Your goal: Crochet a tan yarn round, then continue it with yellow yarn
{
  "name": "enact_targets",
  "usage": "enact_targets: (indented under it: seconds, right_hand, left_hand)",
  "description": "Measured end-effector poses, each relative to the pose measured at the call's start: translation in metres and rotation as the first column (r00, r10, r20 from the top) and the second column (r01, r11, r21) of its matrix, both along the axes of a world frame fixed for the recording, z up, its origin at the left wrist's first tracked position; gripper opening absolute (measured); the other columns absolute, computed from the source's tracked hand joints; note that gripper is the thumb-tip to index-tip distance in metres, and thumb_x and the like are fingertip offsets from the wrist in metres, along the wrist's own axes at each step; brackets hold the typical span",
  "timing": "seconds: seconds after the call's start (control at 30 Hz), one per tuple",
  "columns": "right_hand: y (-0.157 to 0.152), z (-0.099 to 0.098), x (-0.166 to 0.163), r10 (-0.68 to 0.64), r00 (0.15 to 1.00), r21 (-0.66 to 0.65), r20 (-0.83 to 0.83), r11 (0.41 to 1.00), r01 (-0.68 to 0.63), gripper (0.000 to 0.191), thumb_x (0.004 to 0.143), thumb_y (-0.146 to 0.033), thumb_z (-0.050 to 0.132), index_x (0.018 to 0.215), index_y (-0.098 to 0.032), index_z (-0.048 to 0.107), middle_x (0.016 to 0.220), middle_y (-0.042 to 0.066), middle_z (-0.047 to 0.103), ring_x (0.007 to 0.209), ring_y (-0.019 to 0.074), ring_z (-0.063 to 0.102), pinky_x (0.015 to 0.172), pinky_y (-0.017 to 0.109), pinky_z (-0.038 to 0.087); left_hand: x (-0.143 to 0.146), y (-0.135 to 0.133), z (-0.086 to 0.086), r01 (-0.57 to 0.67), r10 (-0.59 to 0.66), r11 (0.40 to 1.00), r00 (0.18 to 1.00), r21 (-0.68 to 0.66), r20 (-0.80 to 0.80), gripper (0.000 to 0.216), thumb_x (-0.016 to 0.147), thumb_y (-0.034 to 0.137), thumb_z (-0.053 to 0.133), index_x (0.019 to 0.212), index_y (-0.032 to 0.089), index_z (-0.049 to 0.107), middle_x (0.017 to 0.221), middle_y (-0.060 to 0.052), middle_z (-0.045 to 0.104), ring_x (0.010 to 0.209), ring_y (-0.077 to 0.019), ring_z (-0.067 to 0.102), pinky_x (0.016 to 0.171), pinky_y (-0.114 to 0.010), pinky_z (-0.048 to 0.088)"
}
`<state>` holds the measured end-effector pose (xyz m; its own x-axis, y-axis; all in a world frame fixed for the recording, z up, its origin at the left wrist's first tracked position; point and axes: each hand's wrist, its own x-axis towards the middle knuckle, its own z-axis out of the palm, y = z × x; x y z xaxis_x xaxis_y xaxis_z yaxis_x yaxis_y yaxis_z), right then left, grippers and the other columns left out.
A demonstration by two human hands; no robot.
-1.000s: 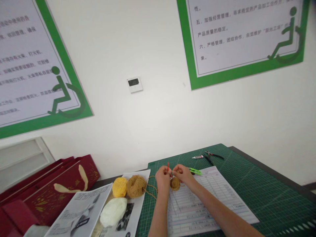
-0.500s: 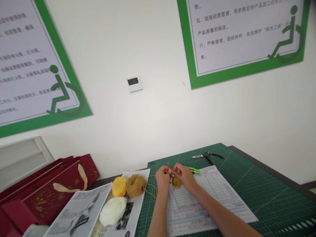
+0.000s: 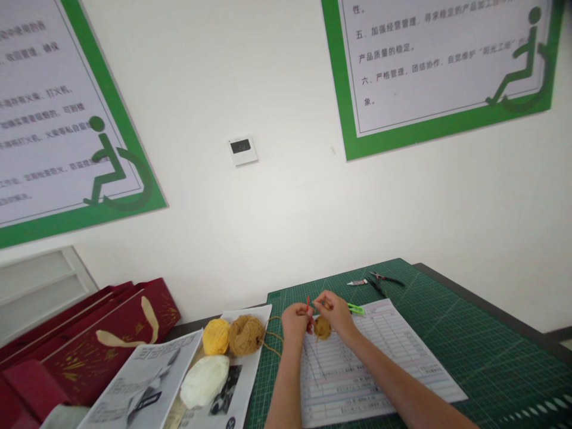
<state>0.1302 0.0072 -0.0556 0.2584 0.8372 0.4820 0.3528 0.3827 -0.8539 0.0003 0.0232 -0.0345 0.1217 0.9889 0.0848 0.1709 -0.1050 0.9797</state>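
My left hand [image 3: 295, 322] is closed, its fingertips at the edge of a small round brown crocheted piece [image 3: 322, 328]. A thin red piece [image 3: 308, 302] sticks up at those fingertips; its kind is unclear. Close beside it, my right hand [image 3: 333, 310] is pinched, thumb against fingers, just above the brown piece. What the right fingers hold is too small to make out. Brown yarn [image 3: 271, 344] runs from a brown yarn ball [image 3: 246, 335] toward my left hand. Both hands are over a printed sheet [image 3: 379, 363].
A yellow yarn ball [image 3: 215, 337] and a white one [image 3: 204, 381] lie on papers at left, beside red gift bags [image 3: 111, 345]. On the green cutting mat [image 3: 482, 357] are a bright green tool [image 3: 356, 309], a small tube [image 3: 357, 283] and pliers [image 3: 388, 279].
My right hand and the brown crocheted piece have shifted slightly to the right. The red piece at my left fingertips has moved slightly right and down.
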Motion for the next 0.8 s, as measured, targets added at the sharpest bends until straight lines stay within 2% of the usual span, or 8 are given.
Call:
enact_targets:
  seconds: [0.33, 0.8]
  right_hand:
    - [0.0019, -0.0017, -0.0010, 0.004, 0.999, -0.022, -0.039, 1.000, -0.005, 0.017, 0.074, -0.033, 0.058, 0.066, -0.018, 0.060, 0.044, -0.008, 0.035, 0.043, 0.0103, 0.033, 0.046, 0.022, 0.023]
    - [0.0006, -0.0012, -0.0034, -0.008, 0.996, -0.031, -0.083, 0.999, 0.005, 0.020, 0.075, -0.036, 0.056, 0.067, -0.018, 0.059, 0.045, -0.006, 0.044, 0.043, 0.0106, 0.037, 0.045, 0.022, 0.027]
  left_hand:
    - [0.0020, -0.0029, -0.0005, 0.029, -0.027, 0.998, 0.999, -0.052, 0.033, 0.013, 0.067, 0.006, 0.055, 0.059, 0.016, 0.058, 0.041, 0.002, 0.058, 0.033, -0.0100, 0.048, 0.034, -0.020, 0.041]
    - [0.0048, -0.0072, 0.0025, 0.046, -0.044, 0.995, 0.999, -0.087, 0.025, 0.011, 0.069, 0.010, 0.057, 0.060, 0.015, 0.060, 0.041, 0.001, 0.058, 0.035, -0.0106, 0.049, 0.036, -0.020, 0.042]
